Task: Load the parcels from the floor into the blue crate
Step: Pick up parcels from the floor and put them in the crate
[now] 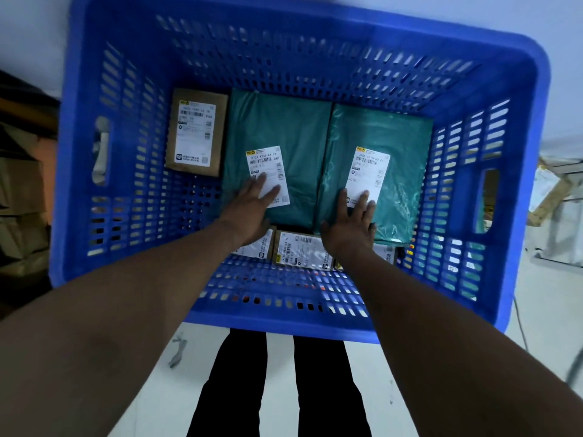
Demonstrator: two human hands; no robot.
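Both hands flat, fingers straight, gripping nothing: my left hand (252,206) presses left green mailer (284,127), right hand (353,222) presses right green mailer (397,134). Mailers side by side, overlapping small labelled boxes (299,250) along blue crate's (284,323) near wall. Brown carton (197,134) toward far-left corner. Judge loading partly done; near-left corner bare; can't tell what's left outside.

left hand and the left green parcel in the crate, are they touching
Touching. The head view shows the left hand lying flat on the left green parcel, overlapping its white label with no gap visible.
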